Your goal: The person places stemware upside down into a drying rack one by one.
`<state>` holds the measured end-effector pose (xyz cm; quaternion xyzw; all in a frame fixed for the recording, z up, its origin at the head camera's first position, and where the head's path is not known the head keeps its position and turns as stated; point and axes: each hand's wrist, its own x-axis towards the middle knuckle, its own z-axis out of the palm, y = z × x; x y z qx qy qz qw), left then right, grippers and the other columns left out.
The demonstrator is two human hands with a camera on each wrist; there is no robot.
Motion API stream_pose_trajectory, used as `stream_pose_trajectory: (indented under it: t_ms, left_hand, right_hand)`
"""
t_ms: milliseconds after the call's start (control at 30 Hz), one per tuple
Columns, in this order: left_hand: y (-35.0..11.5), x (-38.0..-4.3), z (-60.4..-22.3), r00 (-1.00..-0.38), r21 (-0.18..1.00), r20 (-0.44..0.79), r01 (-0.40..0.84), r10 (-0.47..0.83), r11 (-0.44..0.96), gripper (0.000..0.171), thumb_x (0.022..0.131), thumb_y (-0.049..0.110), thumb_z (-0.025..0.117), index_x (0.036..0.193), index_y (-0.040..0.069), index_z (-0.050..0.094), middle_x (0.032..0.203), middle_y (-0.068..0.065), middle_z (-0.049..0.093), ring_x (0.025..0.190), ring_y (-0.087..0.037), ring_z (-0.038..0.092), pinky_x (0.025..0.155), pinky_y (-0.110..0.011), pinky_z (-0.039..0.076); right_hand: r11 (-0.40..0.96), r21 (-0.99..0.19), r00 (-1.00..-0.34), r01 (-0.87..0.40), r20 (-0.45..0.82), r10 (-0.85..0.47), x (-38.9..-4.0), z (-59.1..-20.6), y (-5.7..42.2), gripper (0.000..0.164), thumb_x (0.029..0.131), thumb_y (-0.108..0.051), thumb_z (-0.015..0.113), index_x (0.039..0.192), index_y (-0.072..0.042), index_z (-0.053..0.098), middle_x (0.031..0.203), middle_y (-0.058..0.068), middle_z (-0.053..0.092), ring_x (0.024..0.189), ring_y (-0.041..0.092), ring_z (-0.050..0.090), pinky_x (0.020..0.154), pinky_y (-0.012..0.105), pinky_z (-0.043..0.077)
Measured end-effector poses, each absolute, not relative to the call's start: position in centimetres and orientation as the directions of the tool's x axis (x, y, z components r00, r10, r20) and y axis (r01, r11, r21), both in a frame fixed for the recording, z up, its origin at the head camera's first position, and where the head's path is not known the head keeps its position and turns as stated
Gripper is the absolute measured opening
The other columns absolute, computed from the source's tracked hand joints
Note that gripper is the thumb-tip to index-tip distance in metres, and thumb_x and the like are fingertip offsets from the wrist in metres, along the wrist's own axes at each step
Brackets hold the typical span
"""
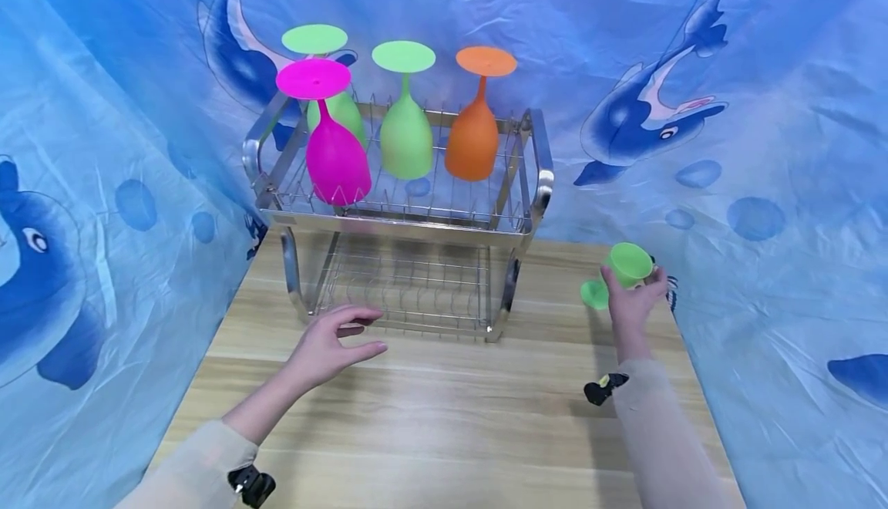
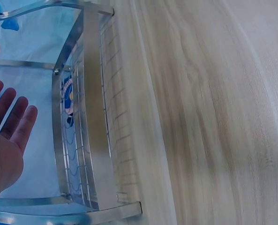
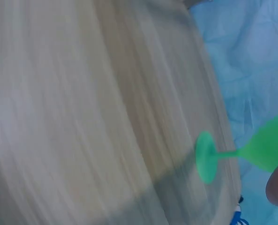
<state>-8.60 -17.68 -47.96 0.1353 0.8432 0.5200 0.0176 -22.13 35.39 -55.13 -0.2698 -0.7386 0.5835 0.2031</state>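
Note:
At the table's back right, my right hand (image 1: 633, 305) holds a green wine glass (image 1: 630, 264) by its bowl, thumb on one side and fingers on the other. The glass is upright, its round foot low over the tabletop; whether it touches cannot be told. The right wrist view shows the same green glass (image 3: 267, 145) with part of a finger against the bowl. My left hand (image 1: 338, 345) hovers just in front of the metal rack's (image 1: 388, 224) lower tier, fingers spread and nothing held. In the left wrist view, that hand (image 2: 5, 140) appears beside the rack frame.
Upside down on the rack's upper tier stand a magenta glass (image 1: 338, 162), an orange glass (image 1: 472, 143) and two light green glasses, one (image 1: 405, 139) in the middle, another (image 1: 347, 116) behind the magenta one. A blue dolphin-print curtain (image 1: 798, 146) surrounds the wooden table (image 1: 444, 432).

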Motion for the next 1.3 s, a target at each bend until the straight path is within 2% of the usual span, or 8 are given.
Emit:
stream_pose_trajectory:
  t_ms: [100, 300, 433, 533, 833, 1067, 1300]
  left_hand:
    - [-17.7, -8.5, -48.0, -0.964, 0.883, 0.102, 0.201, 0.245, 0.425, 0.046, 0.086, 0.019, 0.093, 0.128, 0.011, 0.075, 0.131, -0.012, 0.071, 0.121, -0.034, 0.068, 0.102, -0.039, 0.061]
    - [-17.2, -8.6, -48.2, -0.959, 0.883, 0.124, 0.224, 0.256, 0.412, 0.045, 0.086, 0.02, 0.093, 0.127, 0.012, 0.076, 0.129, -0.01, 0.072, 0.119, -0.031, 0.07, 0.101, -0.038, 0.061]
    - [-16.9, -8.6, -48.0, -0.958, 0.889, 0.119, 0.22, 0.262, 0.402, 0.046, 0.086, 0.018, 0.093, 0.127, 0.01, 0.075, 0.13, -0.012, 0.072, 0.12, -0.038, 0.068, 0.102, -0.038, 0.061]
    - [-16.9, -8.6, -48.1, -0.958, 0.893, 0.119, 0.219, 0.262, 0.394, 0.045, 0.086, 0.017, 0.093, 0.127, 0.01, 0.075, 0.129, -0.011, 0.072, 0.12, -0.041, 0.068, 0.101, -0.038, 0.061]
    - [-16.8, -8.6, -48.3, -0.952, 0.89, 0.117, 0.226, 0.282, 0.396, 0.045, 0.086, 0.02, 0.093, 0.127, 0.012, 0.076, 0.13, -0.009, 0.072, 0.119, -0.034, 0.069, 0.1, -0.039, 0.062]
    - [-16.5, -8.7, -48.2, -0.954, 0.889, 0.079, 0.199, 0.29, 0.412, 0.047, 0.086, 0.022, 0.093, 0.128, 0.012, 0.075, 0.131, -0.008, 0.072, 0.12, -0.035, 0.069, 0.101, -0.037, 0.061]
    - [-15.7, -8.9, -48.3, -0.948, 0.893, 0.061, 0.191, 0.311, 0.408, 0.047, 0.086, 0.024, 0.093, 0.128, 0.012, 0.075, 0.132, -0.005, 0.072, 0.12, -0.034, 0.07, 0.102, -0.036, 0.061]
  right_hand:
    - [0.107, -0.984, -0.735, 0.145, -0.034, 0.677, -22.6, -54.8, 34.1, 0.117, 0.085, -0.037, 0.093, 0.167, -0.018, 0.012, 0.17, 0.009, 0.017, 0.158, 0.017, 0.023, 0.13, 0.022, 0.017]
    - [0.107, -0.978, -0.654, 0.18, -0.037, 0.756, -23.4, -54.3, 33.1, 0.116, 0.084, -0.042, 0.092, 0.167, -0.02, 0.015, 0.168, 0.005, 0.016, 0.157, 0.014, 0.021, 0.126, 0.016, 0.015]
    - [0.119, -0.975, -0.618, 0.187, -0.022, 0.786, -23.4, -54.6, 33.3, 0.113, 0.084, -0.041, 0.092, 0.165, -0.021, 0.018, 0.166, 0.004, 0.019, 0.155, 0.014, 0.023, 0.124, 0.014, 0.016]
    - [0.117, -0.977, -0.619, 0.18, -0.02, 0.786, -23.4, -54.6, 33.4, 0.111, 0.085, -0.04, 0.092, 0.166, -0.021, 0.018, 0.167, 0.004, 0.019, 0.155, 0.013, 0.022, 0.124, 0.014, 0.015]
    - [0.168, -0.973, -0.629, 0.158, 0.032, 0.777, -23.1, -55.0, 34.1, 0.105, 0.087, -0.036, 0.09, 0.164, -0.011, 0.023, 0.166, 0.009, 0.025, 0.155, 0.017, 0.027, 0.125, 0.017, 0.018]
    - [0.183, -0.964, -0.658, 0.193, 0.011, 0.753, -22.4, -54.7, 34.0, 0.104, 0.087, -0.043, 0.089, 0.164, -0.015, 0.024, 0.166, 0.008, 0.028, 0.155, 0.016, 0.03, 0.128, 0.02, 0.018]
    - [0.227, -0.969, -0.7, 0.096, 0.096, 0.708, -20.6, -53.0, 33.5, 0.1, 0.087, -0.036, 0.09, 0.163, -0.011, 0.029, 0.164, 0.012, 0.036, 0.152, 0.02, 0.036, 0.128, 0.026, 0.028]
